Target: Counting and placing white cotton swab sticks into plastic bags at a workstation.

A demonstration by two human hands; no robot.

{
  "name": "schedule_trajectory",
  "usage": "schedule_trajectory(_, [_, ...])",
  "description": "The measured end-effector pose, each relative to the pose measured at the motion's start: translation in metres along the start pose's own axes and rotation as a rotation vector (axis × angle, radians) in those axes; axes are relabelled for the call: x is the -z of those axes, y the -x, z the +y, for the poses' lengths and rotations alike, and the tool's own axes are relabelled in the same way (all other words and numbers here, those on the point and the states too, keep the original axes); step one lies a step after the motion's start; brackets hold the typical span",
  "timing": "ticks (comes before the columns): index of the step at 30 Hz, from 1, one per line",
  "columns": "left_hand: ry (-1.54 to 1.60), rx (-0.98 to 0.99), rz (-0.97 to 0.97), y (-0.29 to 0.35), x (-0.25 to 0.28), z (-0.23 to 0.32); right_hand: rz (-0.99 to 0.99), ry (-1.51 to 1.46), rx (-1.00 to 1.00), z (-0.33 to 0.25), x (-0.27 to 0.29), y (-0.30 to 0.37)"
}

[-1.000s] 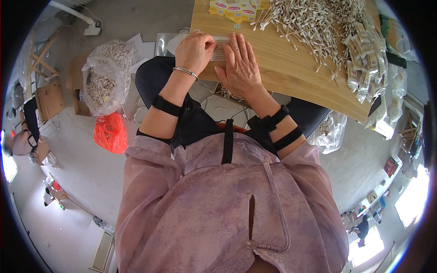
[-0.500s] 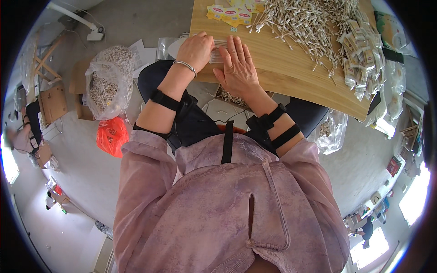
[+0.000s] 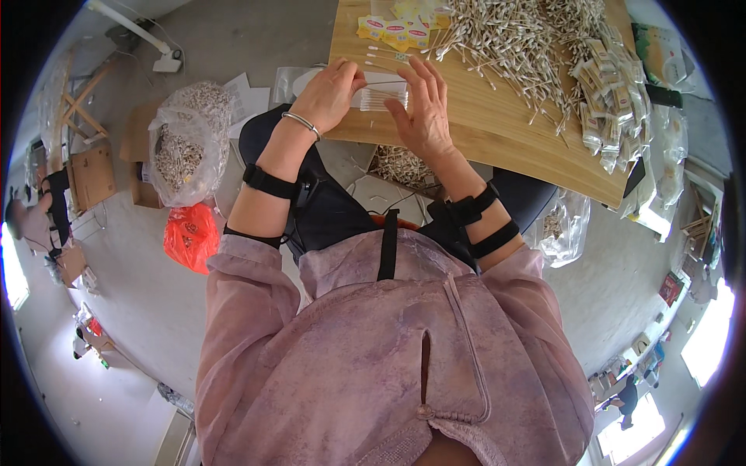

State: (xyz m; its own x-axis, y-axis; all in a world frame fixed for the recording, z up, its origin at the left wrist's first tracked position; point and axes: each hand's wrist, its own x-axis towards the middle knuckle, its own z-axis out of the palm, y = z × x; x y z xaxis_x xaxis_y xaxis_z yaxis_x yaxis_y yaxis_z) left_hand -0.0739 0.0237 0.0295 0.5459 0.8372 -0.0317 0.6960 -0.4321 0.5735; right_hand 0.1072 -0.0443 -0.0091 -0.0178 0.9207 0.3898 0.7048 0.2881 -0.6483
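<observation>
My left hand (image 3: 326,95) is closed in a pinch at the left of a short row of cotton swabs (image 3: 381,98), which lie side by side near the table's front edge. From its fingertips a thin stick, apparently a cotton swab (image 3: 385,82), reaches across to the fingers of my right hand (image 3: 426,109). That right hand stands at the other end of the row, thumb and fingers apart. White sheet or packaging (image 3: 381,78) shows under and behind the row. Just beyond lie a few loose cotton swabs (image 3: 381,56).
A large heap of cotton swabs (image 3: 513,46) covers the table's (image 3: 482,116) far right, beside filled packets (image 3: 614,101). Yellow cards (image 3: 395,31) lie at the back. Below the edge sits a box of swabs (image 3: 400,165); a clear bag of swabs (image 3: 183,147) stands left.
My hands have parted and lifted off the row of swabs, uncovering it. The right hand shifted right and its fingers bent; the thin stick now shows between the hands.
</observation>
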Motion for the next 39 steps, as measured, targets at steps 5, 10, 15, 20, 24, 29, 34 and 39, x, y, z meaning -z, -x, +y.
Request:
schedule_trajectory(5, [0.053,0.0,0.055,0.005,0.0,0.006,0.008,-0.039,-0.047,-0.001,0.0,-0.009])
schedule_trajectory(10, [0.05,0.005,0.171,0.001,-0.021,0.001,0.062,-0.051,-0.063,0.009,-0.007,-0.013])
schedule_trajectory(15, [0.111,0.059,0.373,-0.005,-0.044,-0.008,0.076,0.084,-0.05,0.021,-0.016,-0.016])
schedule_trajectory(20, [0.232,0.053,0.379,-0.003,-0.041,-0.004,0.085,0.072,-0.05,0.025,-0.014,-0.016])
schedule_trajectory(24, [0.307,0.151,0.353,-0.001,-0.029,0.007,0.027,0.065,-0.037,0.016,-0.007,-0.018])
schedule_trajectory(29, [0.259,0.155,0.231,0.004,-0.014,0.011,-0.037,0.037,0.039,0.011,0.01,-0.012])
schedule_trajectory(34, [0.036,-0.011,0.359,0.016,-0.037,-0.001,-0.023,0.089,0.03,0.025,0.044,0.012])
schedule_trajectory(39, [-0.032,-0.169,0.489,0.02,-0.069,-0.003,-0.205,0.176,0.057,0.02,0.067,0.044])
